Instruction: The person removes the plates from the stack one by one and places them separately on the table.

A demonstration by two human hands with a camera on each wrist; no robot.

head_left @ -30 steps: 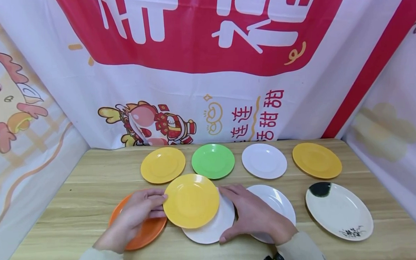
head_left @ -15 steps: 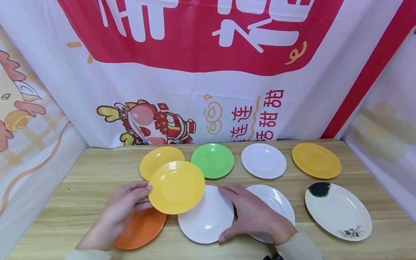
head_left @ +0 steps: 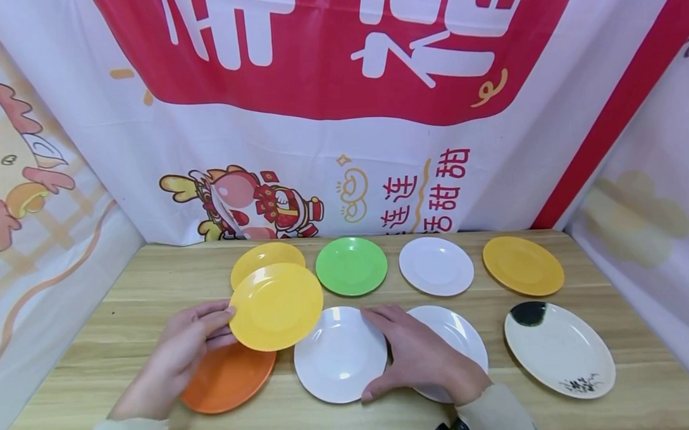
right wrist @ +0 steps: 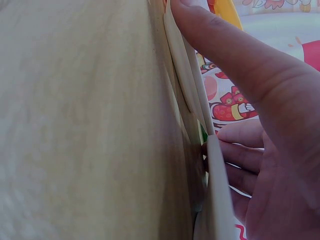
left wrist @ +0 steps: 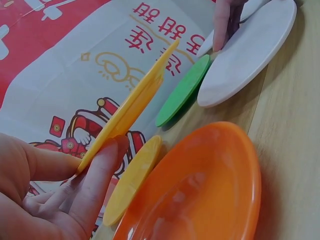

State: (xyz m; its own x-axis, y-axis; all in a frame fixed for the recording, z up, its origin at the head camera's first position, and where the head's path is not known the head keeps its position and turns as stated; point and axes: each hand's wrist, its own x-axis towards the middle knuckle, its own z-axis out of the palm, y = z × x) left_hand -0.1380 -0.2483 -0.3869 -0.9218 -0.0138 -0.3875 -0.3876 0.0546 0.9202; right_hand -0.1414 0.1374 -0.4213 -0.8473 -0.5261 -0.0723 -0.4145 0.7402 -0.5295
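My left hand [head_left: 184, 344] pinches the left rim of a small yellow plate [head_left: 276, 307] between thumb and fingers. In the left wrist view this yellow plate [left wrist: 127, 107] is raised and tilted. Below it an orange plate [head_left: 230, 378] lies on the table, partly covered by hand and plate. With thumb and fingers spread around its right rim, my right hand [head_left: 417, 348] holds a white plate [head_left: 338, 357]. Whether that plate touches the table is hard to tell. A second white plate [head_left: 457, 334] lies partly hidden under the right hand.
Along the back of the wooden table [head_left: 121, 349] lie a yellow plate [head_left: 260, 259], a green plate [head_left: 352, 266], a small white plate [head_left: 436, 267] and another yellow plate [head_left: 524, 265]. An oval patterned plate [head_left: 560, 353] sits at the right. Printed cloth [head_left: 341, 133] hangs behind.
My left hand has moved the yellow plate leftward and slightly back, off the white plate, which is now more exposed. The right hand has stayed at the white plate's rim.
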